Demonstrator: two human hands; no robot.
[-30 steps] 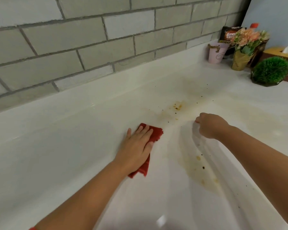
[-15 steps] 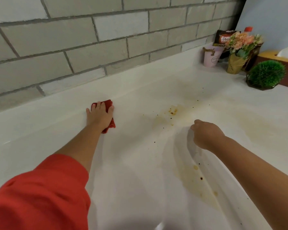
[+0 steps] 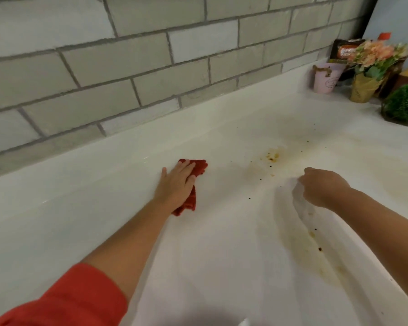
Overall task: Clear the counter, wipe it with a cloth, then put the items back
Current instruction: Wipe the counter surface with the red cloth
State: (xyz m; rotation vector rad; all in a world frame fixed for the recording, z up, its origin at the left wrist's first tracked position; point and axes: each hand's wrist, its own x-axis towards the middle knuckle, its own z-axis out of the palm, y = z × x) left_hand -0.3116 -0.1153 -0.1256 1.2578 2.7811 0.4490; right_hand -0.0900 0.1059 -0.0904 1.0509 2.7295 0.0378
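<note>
One red cloth [image 3: 198,167] pressed under flat left hand [image 3: 177,183] on counter [image 3: 222,255]; right hand [image 3: 323,187] fisted, holding nothing.

Lighting's soft and even, kinda dim overall. The white counter [image 3: 222,267] has a faint sheen, with a soft shadow beside the right forearm [image 3: 375,227] and a dark patch at 6 o'clock. The brick wall [image 3: 127,67] lines bow toward 10 o'clock. The flowers [image 3: 375,55] at 2 o'clock look smeary, probably motion blur.
</note>
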